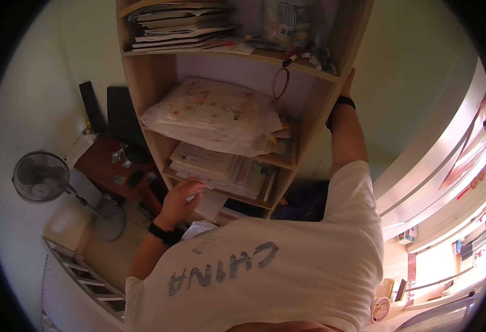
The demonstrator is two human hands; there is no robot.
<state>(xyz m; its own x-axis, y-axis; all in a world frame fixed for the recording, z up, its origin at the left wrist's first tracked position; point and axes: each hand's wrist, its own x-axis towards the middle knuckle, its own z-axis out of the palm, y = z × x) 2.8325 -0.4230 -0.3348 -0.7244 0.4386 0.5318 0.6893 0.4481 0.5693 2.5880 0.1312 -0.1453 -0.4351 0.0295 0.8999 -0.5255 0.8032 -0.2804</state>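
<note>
In front of me stands a wooden bookshelf (pixel 308 133) with stacked things on its shelves. My right hand (pixel 347 86) rests against the outer right side of the bookshelf, its visible fingers stretched upward. Its far side is hidden. By the front of the lower shelves is my left hand (pixel 180 200), with fingers bent together round a small whitish thing (pixel 192 197) too small to name. Just beyond this hand lies a stack of papers (pixel 204 164). A filled pale plastic bag (pixel 210 113) bulges over the edge of the shelf above.
Folders and papers (pixel 182 25) fill the top left, beside a clear bag (pixel 288 22). A brown cord loop (pixel 280 86) hangs there. To the left are a standing fan (pixel 41 177), a reddish-brown desk (pixel 106 160) with a dark monitor (pixel 125 122), and a ladder (pixel 91 282). Bright windows curve along the right.
</note>
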